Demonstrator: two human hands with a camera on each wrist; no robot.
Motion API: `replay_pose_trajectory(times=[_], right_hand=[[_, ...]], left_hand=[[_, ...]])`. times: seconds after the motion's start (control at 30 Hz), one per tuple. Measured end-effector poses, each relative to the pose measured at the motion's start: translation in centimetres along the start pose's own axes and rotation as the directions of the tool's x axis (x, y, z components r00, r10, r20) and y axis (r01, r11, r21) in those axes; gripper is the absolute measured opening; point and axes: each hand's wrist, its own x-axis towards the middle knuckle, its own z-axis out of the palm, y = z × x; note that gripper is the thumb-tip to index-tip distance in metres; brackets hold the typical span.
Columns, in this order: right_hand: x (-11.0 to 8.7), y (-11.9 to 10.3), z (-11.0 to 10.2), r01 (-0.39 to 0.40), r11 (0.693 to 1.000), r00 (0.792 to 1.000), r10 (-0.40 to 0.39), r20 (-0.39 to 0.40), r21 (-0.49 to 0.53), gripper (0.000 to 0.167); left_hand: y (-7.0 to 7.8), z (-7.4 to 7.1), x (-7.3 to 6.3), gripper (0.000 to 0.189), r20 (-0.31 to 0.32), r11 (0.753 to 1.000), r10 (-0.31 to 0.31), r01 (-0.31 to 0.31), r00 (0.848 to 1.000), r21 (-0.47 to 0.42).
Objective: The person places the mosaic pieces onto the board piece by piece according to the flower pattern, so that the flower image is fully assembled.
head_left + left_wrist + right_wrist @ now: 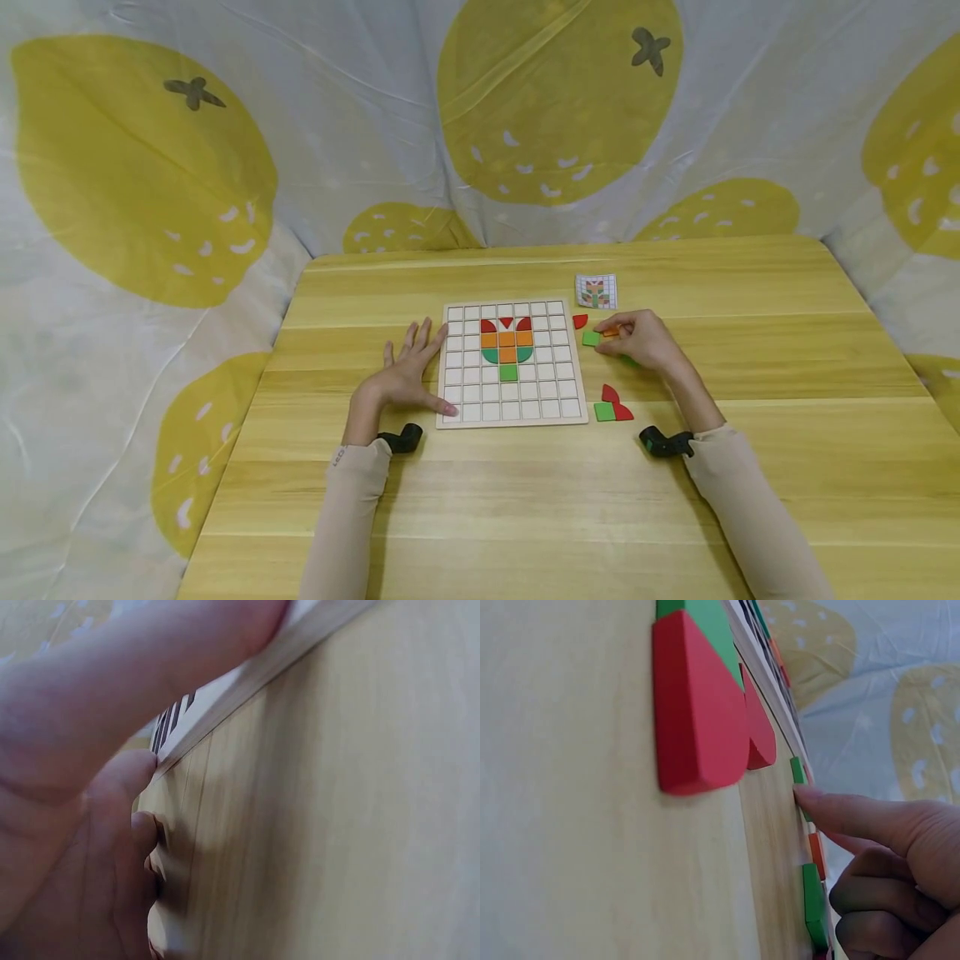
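Toward the desk's [510, 500] left edge we see the left hand [405, 375], fingers spread apart, thumb and forefinger touching the square pale wooden grid board [511, 409]. It lies toward the far edge, bearing red, orange and green tiles [507, 339]. Rightward, we find a red rounded piece [581, 322], then the light-green square tile [589, 339], pinched between the right hand's [643, 340] thumb and forefinger. The printed paper card [596, 292] lies nearest the far edge.

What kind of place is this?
Maybe an indoor play corner: there's a wooden table, a grid board with colourful pieces, and a fruit-printed cloth hanging behind.
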Motion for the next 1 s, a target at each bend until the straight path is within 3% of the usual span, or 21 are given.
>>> replay_pose_trajectory(times=[0.33, 0.53, 0.83, 1.0], right_hand=[[0.0, -0.2, 0.1, 0.007, 1.000, 1.000, -0.007, -0.005, 0.004, 0.027], [-0.2, -1.3, 1.0, 0.050, 0.998, 0.999, -0.049, -0.004, 0.040, 0.026], [-1.1, -5.0, 4.6, 0.097, 0.992, 0.985, -0.108, 0.135, 0.081, 0.026], [-1.4, -6.4, 7.0, 0.149, 0.986, 0.959, -0.161, 0.232, 0.069, 0.023]], left_hand=[[-0.1, 0.1, 0.0, 0.143, -0.006, 1.000, 0.007, -0.007, 1.000, -0.011], [0.0, 0.0, 0.0, 0.143, -0.007, 1.000, 0.006, -0.006, 1.000, -0.006], [0.0, 0.0, 0.1, 0.142, -0.002, 1.000, 0.009, -0.009, 1.000, -0.008], [-0.1, 0.0, 0.0, 0.142, -0.001, 1.000, 0.007, -0.007, 1.000, -0.007]])
